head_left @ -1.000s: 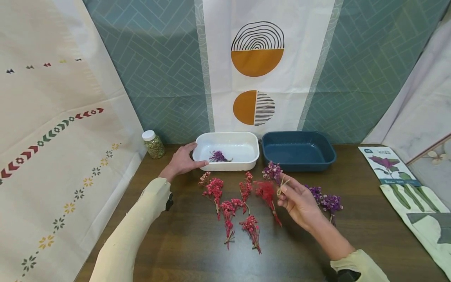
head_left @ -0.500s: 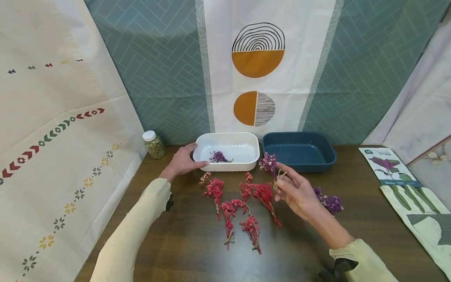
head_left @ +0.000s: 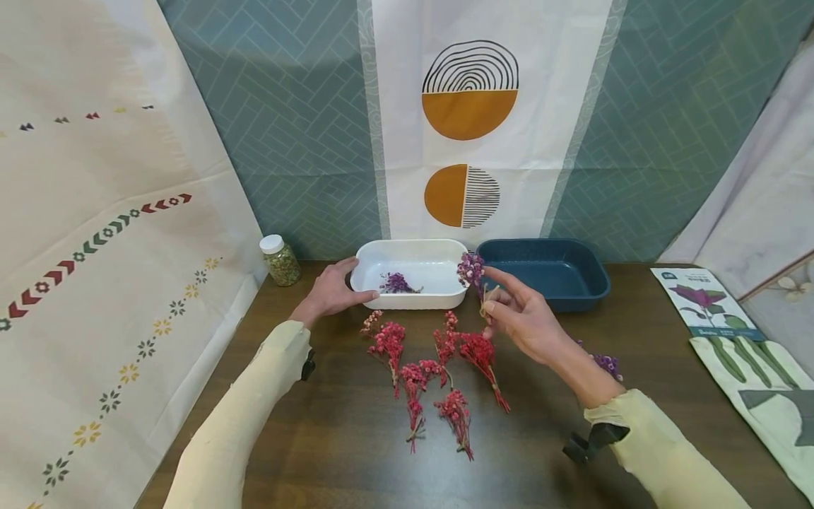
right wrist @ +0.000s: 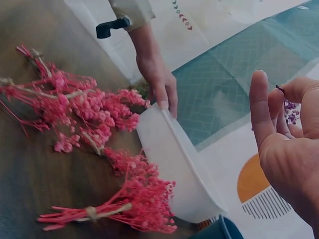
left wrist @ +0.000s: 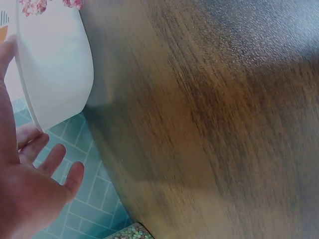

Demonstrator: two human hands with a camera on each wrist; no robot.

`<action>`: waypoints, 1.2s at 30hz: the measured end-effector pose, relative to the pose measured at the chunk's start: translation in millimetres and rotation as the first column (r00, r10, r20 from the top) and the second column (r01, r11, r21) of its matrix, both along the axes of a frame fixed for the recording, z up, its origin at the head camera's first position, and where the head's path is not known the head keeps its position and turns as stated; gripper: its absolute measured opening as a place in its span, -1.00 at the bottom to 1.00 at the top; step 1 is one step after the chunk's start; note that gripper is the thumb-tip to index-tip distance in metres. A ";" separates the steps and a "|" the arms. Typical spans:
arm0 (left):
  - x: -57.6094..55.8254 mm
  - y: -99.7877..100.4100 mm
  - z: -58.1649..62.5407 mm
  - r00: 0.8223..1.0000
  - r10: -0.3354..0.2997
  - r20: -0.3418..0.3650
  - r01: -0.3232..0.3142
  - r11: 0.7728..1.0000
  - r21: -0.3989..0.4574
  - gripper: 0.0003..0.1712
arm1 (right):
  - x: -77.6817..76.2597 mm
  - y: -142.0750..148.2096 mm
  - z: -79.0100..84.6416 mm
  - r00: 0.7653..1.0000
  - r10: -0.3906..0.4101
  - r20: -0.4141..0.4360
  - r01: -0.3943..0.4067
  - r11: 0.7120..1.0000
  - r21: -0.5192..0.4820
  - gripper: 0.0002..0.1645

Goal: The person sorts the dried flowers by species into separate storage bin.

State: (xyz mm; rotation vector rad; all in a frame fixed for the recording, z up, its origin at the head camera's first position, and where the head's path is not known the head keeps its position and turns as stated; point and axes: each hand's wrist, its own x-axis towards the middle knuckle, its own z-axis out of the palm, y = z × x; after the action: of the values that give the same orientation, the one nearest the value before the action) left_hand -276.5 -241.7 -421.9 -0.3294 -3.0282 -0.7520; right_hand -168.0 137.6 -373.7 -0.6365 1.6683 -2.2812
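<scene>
My right hand point(head_left: 528, 322) pinches a small bunch of purple dried flowers point(head_left: 470, 270) by its twine-tied stems. It holds the bunch up between the white and blue dishes, blossoms over the white dish's right end. In the right wrist view, the palm hides most of this bunch. My left hand point(head_left: 331, 288) grips the left end of the white oblong dish point(head_left: 416, 302), thumb along the front rim and fingers by the outer left side. Inside that dish lies another purple bunch point(head_left: 397, 283). Several pink-red dried flower bunches point(right wrist: 144, 199) lie in front of it, tied with twine.
A dark blue dish point(head_left: 575, 304) stands right of the white one. At the far left is a white-lidded jar point(head_left: 282, 264). More purple flowers point(head_left: 607, 364) show behind my right forearm. A flower-printed packet point(head_left: 706, 304) and a patterned cloth point(head_left: 757, 396) lie at the right edge.
My right hand has moved left and away from me with the purple bunch, from above the red flowers to the white dish's right end. The left hand has stayed on the dish.
</scene>
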 end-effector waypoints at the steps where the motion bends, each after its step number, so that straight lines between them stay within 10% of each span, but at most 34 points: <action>1: 0.1 -0.2 0.3 1.000 0.000 0.002 0.000 1.000 0.000 0.16 | -2.6 -1.3 0.9 1.000 0.002 0.000 -0.002 1.000 0.013 -0.22; 18: -0.6 2.2 2.8 1.000 0.005 0.022 -0.005 1.000 0.006 0.17 | -64.6 -28.9 0.1 0.997 0.078 0.002 -0.077 0.975 0.208 -0.22; 36: 0.0 1.7 2.6 1.000 0.017 0.020 -0.018 1.000 0.005 0.15 | -127.3 -56.9 -1.1 0.988 0.151 0.024 -0.140 0.832 0.537 -0.22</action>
State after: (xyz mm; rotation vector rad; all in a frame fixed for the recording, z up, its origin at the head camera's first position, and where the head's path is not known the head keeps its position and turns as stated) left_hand -276.5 -240.1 -419.3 -0.2969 -3.0427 -0.7668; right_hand -295.3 80.7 -374.8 -0.6208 2.0622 -1.5849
